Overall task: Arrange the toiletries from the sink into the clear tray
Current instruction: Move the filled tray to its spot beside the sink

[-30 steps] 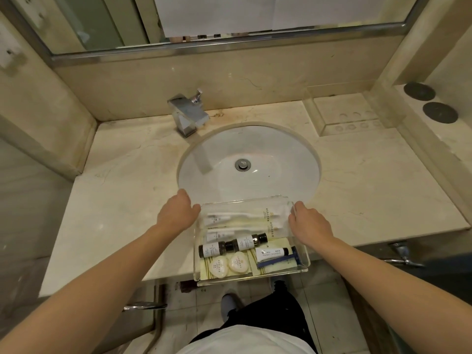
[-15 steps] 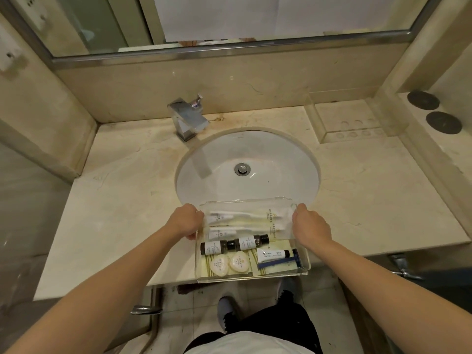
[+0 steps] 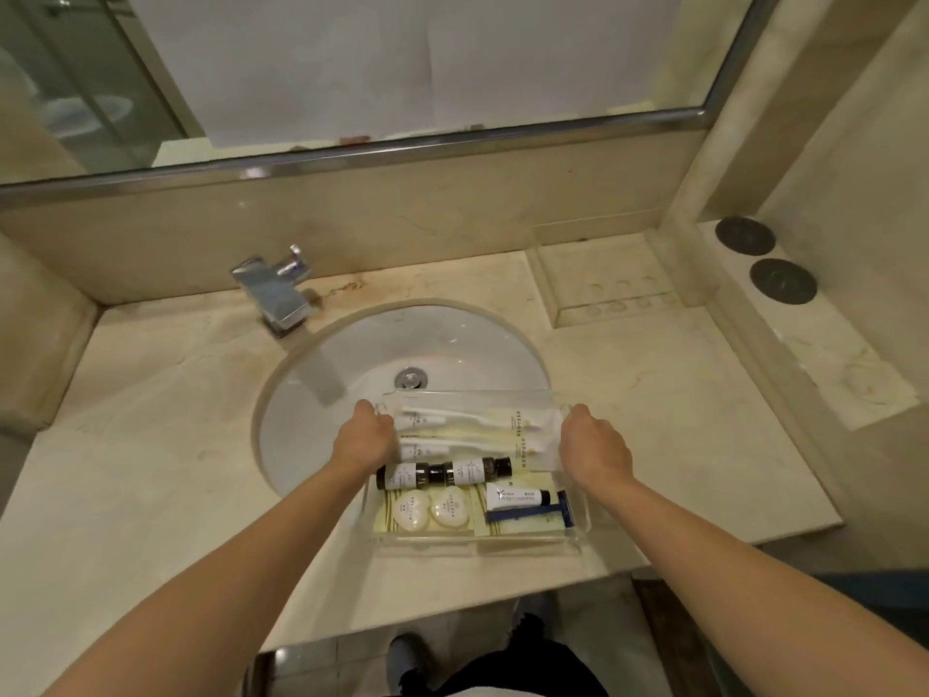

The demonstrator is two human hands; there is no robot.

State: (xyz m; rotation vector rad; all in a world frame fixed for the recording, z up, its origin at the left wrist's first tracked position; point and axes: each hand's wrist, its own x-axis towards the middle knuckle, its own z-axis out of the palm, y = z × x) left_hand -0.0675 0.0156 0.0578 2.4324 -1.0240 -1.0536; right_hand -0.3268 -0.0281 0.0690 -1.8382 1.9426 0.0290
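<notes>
At the back left of the marble counter (image 3: 151, 445) stands a chrome faucet (image 3: 274, 291) beside the white sink basin (image 3: 452, 354). The left hand (image 3: 364, 440) grips the clear tray's (image 3: 482, 543) left wall, fingers curled over it. Inside lie wrapped toothbrushes (image 3: 472, 425), two dark bottles (image 3: 447, 472), round soaps (image 3: 432, 508) and a blue razor (image 3: 533, 513). The right hand (image 3: 595, 447) grips the right wall.

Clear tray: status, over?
Left hand and right hand grip the clear tray by its sides. Toiletries loaded, tray over sink front rim. Nothing in the way.
</notes>
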